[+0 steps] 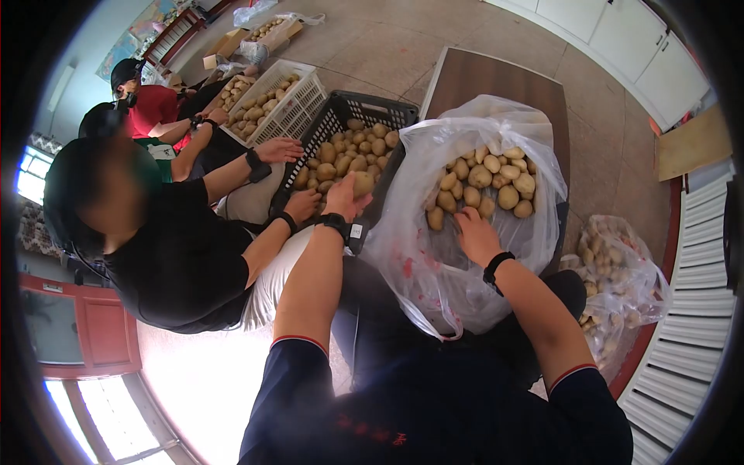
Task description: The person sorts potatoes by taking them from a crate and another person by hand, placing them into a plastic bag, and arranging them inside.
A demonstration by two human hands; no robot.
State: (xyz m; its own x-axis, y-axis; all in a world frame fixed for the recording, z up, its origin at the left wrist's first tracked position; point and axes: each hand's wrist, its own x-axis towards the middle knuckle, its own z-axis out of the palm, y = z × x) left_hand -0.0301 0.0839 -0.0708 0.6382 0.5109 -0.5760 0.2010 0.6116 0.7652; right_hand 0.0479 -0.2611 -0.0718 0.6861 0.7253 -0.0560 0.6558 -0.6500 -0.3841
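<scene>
Sorting of potatoes between crate and bag, seen from the wearer's head. The left hand pinched a single potato above the near edge of the black crate, fingers curled around its side, probably to stop it rolling free. The right hand reached inside the plastic bag, fingers bent down at the near side of the heaped potatoes; whether it gripped one could not be told. The bag's mouth was spread wide, apparently to admit the hand, with the far corners of the brown table showing beyond. Beside the crate's left edge, a co-worker's hands were apart, one over the potatoes
</scene>
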